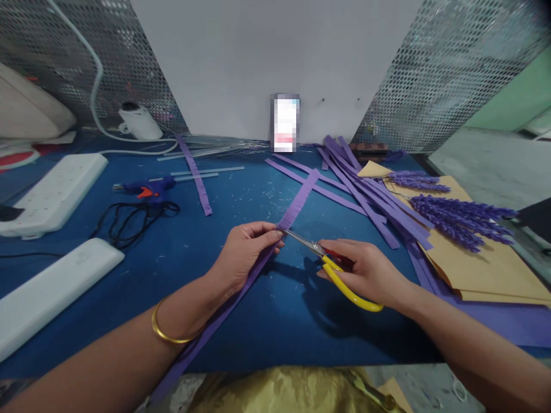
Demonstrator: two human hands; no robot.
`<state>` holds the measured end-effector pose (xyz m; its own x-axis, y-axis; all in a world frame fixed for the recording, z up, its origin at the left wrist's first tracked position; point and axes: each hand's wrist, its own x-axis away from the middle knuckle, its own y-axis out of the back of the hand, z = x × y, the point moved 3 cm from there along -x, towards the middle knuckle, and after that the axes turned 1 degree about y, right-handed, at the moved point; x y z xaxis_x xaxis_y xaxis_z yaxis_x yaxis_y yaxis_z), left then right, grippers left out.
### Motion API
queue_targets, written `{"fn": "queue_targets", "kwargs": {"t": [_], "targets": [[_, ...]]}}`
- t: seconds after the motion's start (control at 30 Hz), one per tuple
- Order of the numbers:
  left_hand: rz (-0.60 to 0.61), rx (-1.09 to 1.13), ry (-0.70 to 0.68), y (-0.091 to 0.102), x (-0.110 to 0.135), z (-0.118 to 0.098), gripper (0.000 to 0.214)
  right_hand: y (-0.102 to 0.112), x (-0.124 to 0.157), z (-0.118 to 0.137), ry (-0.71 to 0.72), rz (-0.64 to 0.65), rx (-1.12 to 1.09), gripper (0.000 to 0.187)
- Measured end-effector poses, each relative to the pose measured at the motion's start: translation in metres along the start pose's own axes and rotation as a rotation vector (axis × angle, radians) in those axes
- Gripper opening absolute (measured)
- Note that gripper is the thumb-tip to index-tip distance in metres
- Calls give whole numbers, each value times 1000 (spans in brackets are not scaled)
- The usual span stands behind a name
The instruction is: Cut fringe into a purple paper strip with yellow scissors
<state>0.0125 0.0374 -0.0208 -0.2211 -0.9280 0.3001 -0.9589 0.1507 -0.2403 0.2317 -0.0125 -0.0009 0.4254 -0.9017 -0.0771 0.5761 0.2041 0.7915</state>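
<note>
Here, left hand (247, 246) pinches purple strip (299, 201), right hand (368, 267) grips scissors (332, 271) at its edge, well apart from glue gun (162, 187)

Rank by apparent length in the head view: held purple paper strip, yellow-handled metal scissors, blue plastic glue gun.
1. Purple paper strip, partly covered by the left hand
2. Metal scissors
3. Glue gun, farther from the camera

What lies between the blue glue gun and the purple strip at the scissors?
In the head view: a second purple strip, some thin clear sticks, then speckled blue tabletop up to the held strip.
</note>
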Motion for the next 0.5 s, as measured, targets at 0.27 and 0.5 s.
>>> {"fn": "queue_targets", "kwargs": {"t": [0.27, 0.5], "targets": [[21, -33, -3, 0, -1, 3, 15, -2, -1, -3, -28, 30, -54, 29], [19, -8, 29, 1, -1, 6, 17, -3, -1, -3, -38, 44, -78, 23]]}}
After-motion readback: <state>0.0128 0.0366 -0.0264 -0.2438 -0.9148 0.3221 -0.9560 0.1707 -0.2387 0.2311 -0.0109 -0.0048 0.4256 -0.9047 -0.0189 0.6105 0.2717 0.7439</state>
